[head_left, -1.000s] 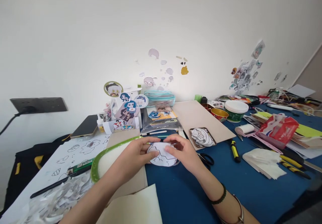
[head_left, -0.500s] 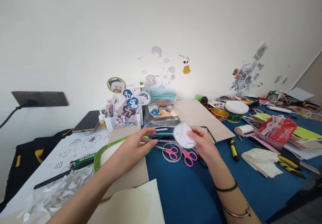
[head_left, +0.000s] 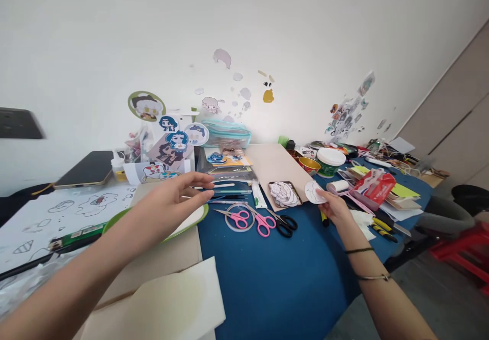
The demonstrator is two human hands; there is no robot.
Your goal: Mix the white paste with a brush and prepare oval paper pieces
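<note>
My right hand (head_left: 334,206) pinches a round white paper cutout (head_left: 313,191) with a line drawing on it, held out to the right over the table. Just left of it, a small tin (head_left: 283,194) holds more drawn paper cutouts. My left hand (head_left: 183,195) hovers with its fingers apart and nothing in them, above a green-rimmed oval piece (head_left: 191,221). Right of that hand lie small pink scissors (head_left: 240,219) on a clear ring, a second pink pair (head_left: 264,225) and black-handled scissors (head_left: 286,225).
A beige board (head_left: 267,159) lies behind the tin. Tubs, a white-lidded container (head_left: 330,162) and a red packet (head_left: 374,187) crowd the right. Drawn sheets (head_left: 84,205), a tablet (head_left: 88,168) and paper scraps (head_left: 34,279) occupy the left. A red stool (head_left: 464,248) stands beyond the table.
My right hand has carried the paper cutout to the right, away from my left hand, uncovering the tin and black scissors. The view has turned to the right.
</note>
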